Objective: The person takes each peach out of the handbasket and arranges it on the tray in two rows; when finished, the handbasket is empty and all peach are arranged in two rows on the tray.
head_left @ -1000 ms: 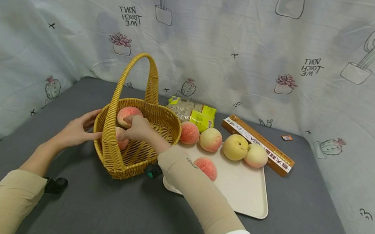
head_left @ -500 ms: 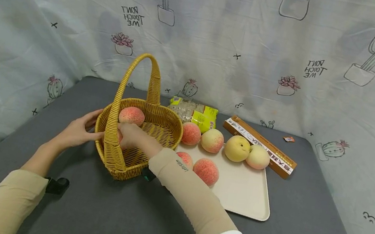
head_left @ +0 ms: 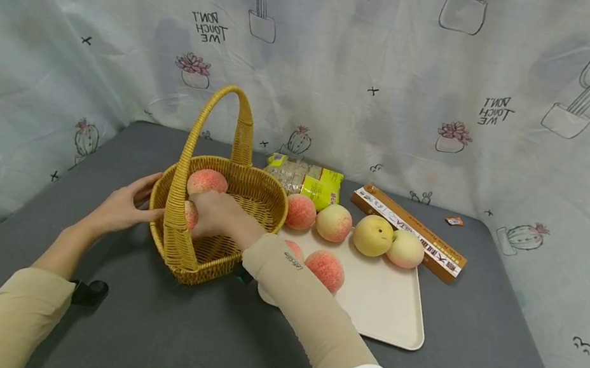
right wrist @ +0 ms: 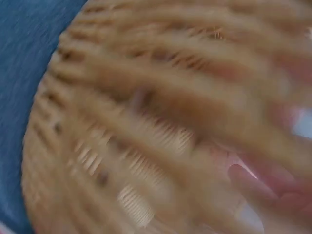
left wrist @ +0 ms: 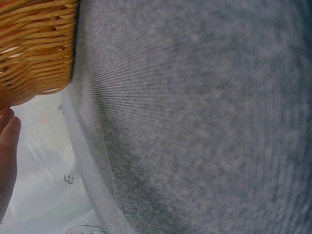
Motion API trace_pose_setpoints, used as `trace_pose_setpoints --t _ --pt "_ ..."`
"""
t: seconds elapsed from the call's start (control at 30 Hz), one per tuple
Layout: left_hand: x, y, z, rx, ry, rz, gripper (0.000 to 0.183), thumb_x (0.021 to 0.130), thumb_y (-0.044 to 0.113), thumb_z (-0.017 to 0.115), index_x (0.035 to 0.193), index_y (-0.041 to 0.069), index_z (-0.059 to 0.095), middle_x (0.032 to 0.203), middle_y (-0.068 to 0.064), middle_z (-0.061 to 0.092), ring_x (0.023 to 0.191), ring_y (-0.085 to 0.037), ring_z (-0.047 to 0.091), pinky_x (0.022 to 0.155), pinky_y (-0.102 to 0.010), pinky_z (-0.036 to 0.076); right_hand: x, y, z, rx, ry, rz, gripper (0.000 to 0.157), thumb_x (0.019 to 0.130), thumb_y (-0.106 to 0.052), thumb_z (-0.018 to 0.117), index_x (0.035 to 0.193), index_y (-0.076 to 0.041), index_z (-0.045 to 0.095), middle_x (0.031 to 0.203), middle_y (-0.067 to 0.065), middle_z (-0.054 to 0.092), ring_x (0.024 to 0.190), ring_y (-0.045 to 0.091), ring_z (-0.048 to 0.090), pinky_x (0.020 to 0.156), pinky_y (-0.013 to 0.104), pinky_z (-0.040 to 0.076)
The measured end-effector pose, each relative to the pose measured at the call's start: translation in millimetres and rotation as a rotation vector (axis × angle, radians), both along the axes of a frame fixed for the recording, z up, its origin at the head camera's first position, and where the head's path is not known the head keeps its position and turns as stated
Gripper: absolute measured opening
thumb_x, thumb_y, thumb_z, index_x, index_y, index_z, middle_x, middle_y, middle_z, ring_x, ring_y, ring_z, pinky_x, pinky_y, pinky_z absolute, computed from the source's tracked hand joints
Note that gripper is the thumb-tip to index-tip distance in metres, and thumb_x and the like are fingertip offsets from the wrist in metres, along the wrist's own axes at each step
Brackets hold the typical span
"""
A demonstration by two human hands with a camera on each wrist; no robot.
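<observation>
A woven basket (head_left: 270, 193) with a tall handle stands at the left of the table. Inside its left end are two pink peaches: an upper peach (head_left: 207, 181) and a lower peach (head_left: 190, 214), partly covered by my hand. My right hand (head_left: 217, 217) reaches down into the basket against the lower peach. Its fingertips are hidden in the head view, and the right wrist view is mostly blurred wicker. My left hand (head_left: 124, 201) rests against the basket's outer left side, fingers and thumb spread; its fingertips (left wrist: 9, 127) meet the wicker.
A cream tray (head_left: 385, 308) right of the basket bears several peaches, among them a red peach (head_left: 324, 269) and a yellow one (head_left: 373, 235). Behind lie a yellow-and-clear bag (head_left: 307, 179), a long brown box (head_left: 409, 228) and a small orange packet (head_left: 454, 221).
My right hand has moved from the upper peach down over the lower one, then slightly right, uncovering part of it. My left hand and the basket have hardly moved.
</observation>
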State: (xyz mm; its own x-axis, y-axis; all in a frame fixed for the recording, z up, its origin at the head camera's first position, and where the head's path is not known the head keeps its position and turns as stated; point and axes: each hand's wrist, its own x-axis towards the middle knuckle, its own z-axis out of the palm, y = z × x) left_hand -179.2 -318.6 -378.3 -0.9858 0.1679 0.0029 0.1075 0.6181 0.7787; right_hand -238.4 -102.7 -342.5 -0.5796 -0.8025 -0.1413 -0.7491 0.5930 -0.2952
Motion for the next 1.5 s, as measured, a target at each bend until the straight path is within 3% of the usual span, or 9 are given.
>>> trace_pose_setpoints --t 0.1,0.3,0.47,0.6,0.77,1.0,1.2,1.5 --pt "0.8 0 -1.0 0.006 0.007 -0.001 0.089 0.093 0.019 0.068 0.155 -0.002 0.008 0.155 -0.032 0.016 0.138 -0.051 0.025 0.108 -0.062 0.031 -4.2 10 1.4 -0.064 -0.019 -0.034 0.067 0.080 -0.045 0.077 0.136 -0.014 0.056 0.115 -0.002 0.063 0.096 0.012 0.060 0.078 0.023 0.051" --pt "-0.4 0 -2.0 -0.003 -0.004 0.000 0.089 0.094 0.020 0.067 0.155 -0.001 0.007 0.155 -0.032 0.014 0.138 -0.051 0.024 0.108 -0.063 0.031 -10.7 32 10.4 -0.226 -0.102 -0.065 0.060 0.079 -0.036 0.080 0.129 -0.011 0.059 0.112 0.002 0.064 0.094 0.012 0.061 0.076 0.019 0.051" --pt "-0.2 0 -2.0 -0.011 -0.002 -0.003 0.089 0.094 0.020 0.067 0.155 -0.002 0.006 0.155 -0.032 0.014 0.138 -0.051 0.024 0.108 -0.064 0.031 -11.0 48 18.2 -0.367 -0.215 -0.085 0.069 0.078 -0.028 0.082 0.137 -0.007 0.054 0.119 0.006 0.064 0.100 0.011 0.062 0.078 0.016 0.052" --pt "1.1 -1 -2.4 -0.009 0.004 -0.008 0.088 0.094 0.020 0.066 0.155 -0.002 0.006 0.155 -0.032 0.015 0.138 -0.051 0.024 0.107 -0.063 0.031 -8.5 62 24.1 -0.469 -0.249 -0.107 0.069 0.077 -0.026 0.082 0.137 -0.006 0.055 0.121 0.008 0.064 0.102 0.013 0.063 0.079 0.018 0.053" --pt "2.6 -1 -3.1 -0.007 0.004 -0.014 0.088 0.094 0.020 0.066 0.155 -0.002 0.006 0.155 -0.032 0.015 0.138 -0.051 0.023 0.107 -0.064 0.031 -1.6 80 31.7 -0.517 -0.227 -0.178 0.068 0.075 -0.028 0.083 0.134 -0.008 0.058 0.122 0.008 0.065 0.104 0.015 0.064 0.079 0.018 0.054" --pt "2.0 -1 -2.5 -0.008 0.007 -0.014 0.088 0.095 0.021 0.065 0.155 -0.002 0.006 0.155 -0.033 0.013 0.138 -0.052 0.022 0.107 -0.065 0.030 7.4 102 38.2 -0.641 -0.331 -0.260 0.071 0.074 -0.022 0.086 0.137 -0.006 0.056 0.127 0.010 0.063 0.112 0.018 0.062 0.084 0.020 0.054" --pt "1.1 -3 -2.4 -0.008 0.005 -0.015 0.087 0.095 0.020 0.065 0.155 -0.004 0.006 0.155 -0.034 0.013 0.137 -0.054 0.022 0.107 -0.066 0.029 11.6 120 45.0 -0.698 -0.350 -0.323 0.075 0.072 -0.020 0.087 0.138 -0.006 0.055 0.126 0.010 0.064 0.111 0.018 0.063 0.086 0.023 0.055" --pt "-3.1 -2 -1.6 -0.017 -0.001 -0.017 0.088 0.094 0.018 0.066 0.155 -0.003 0.005 0.154 -0.034 0.013 0.137 -0.053 0.023 0.106 -0.065 0.031 16.2 152 39.1 -0.737 -0.362 -0.397 0.069 0.072 -0.016 0.086 0.135 -0.005 0.059 0.125 0.011 0.064 0.115 0.021 0.062 0.091 0.026 0.054"
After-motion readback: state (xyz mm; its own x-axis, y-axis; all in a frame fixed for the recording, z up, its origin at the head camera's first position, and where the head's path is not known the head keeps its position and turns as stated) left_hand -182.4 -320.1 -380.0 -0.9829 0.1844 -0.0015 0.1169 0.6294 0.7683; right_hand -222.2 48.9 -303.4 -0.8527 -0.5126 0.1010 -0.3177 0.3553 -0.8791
